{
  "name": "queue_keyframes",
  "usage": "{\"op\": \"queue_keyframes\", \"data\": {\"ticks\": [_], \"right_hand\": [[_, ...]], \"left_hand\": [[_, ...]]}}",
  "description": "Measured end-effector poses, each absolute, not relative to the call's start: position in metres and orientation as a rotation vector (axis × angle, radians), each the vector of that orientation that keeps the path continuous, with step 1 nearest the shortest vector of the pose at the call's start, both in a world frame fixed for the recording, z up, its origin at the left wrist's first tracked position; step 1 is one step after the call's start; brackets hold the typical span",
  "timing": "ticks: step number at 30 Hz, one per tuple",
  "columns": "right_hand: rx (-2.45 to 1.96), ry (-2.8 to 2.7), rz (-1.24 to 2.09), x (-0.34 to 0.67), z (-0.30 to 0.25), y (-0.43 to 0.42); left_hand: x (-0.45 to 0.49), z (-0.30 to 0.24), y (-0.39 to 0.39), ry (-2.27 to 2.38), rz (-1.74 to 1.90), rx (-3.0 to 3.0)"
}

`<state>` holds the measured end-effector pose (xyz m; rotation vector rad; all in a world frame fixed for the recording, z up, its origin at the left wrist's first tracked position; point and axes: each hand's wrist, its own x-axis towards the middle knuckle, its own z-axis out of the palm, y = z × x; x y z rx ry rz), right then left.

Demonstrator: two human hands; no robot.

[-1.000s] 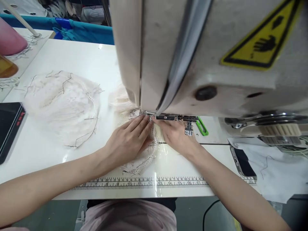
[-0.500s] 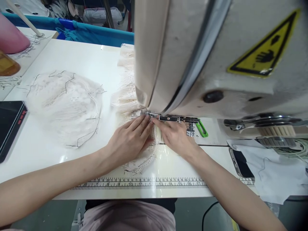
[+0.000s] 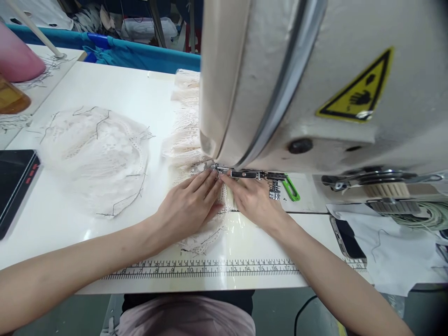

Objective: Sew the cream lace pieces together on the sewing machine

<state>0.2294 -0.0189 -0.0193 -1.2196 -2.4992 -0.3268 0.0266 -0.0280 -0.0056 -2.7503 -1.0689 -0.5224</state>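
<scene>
Cream lace fabric [image 3: 182,144] runs gathered under the head of the sewing machine [image 3: 229,84], and its near end lies on the table before me. My left hand [image 3: 191,198] rests flat on the lace, fingers stretched toward the presser foot [image 3: 219,169]. On the other side, my right hand [image 3: 255,196] lies with its index finger stretched to the lace edge, close to my left fingertips. Its other fingers are partly hidden by the machine's metal parts. A second piece of pale lace [image 3: 101,163], with loose dark threads, lies to the left.
A black device [image 3: 16,186] lies at the left edge, near a pink cone [image 3: 17,56]. Right of the machine are green thread snips [image 3: 291,188], a phone [image 3: 348,238] and white cloth [image 3: 402,252]. A printed ruler [image 3: 210,269] follows the table's front edge.
The view has shifted slightly, so the machine and its warning sticker appear at a different angle. My hands and the lace stay nearly where they were.
</scene>
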Motion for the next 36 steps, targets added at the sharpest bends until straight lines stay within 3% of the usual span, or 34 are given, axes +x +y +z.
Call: {"op": "queue_keyframes", "data": {"ticks": [16,21,26,29,36], "right_hand": [[-1.212,-2.423,-0.172,0.231,-0.008,-0.021],[-0.790,-2.493,-0.133,0.234,-0.001,-0.023],[-0.668,-2.525,0.055,0.233,-0.008,-0.018],[-0.661,-2.502,0.119,0.234,-0.010,-0.018],[-0.667,-2.511,0.187,0.233,-0.005,-0.018]], "left_hand": [[0.025,0.010,-0.027,-0.979,-0.495,-2.748],[0.010,0.044,-0.045,-0.602,-0.296,-3.022],[-0.018,0.032,-0.078,-0.331,-0.141,-2.865],[-0.028,0.022,-0.087,-0.474,-0.284,-2.837],[-0.024,0.056,-0.056,-1.425,-0.483,-2.971]]}}
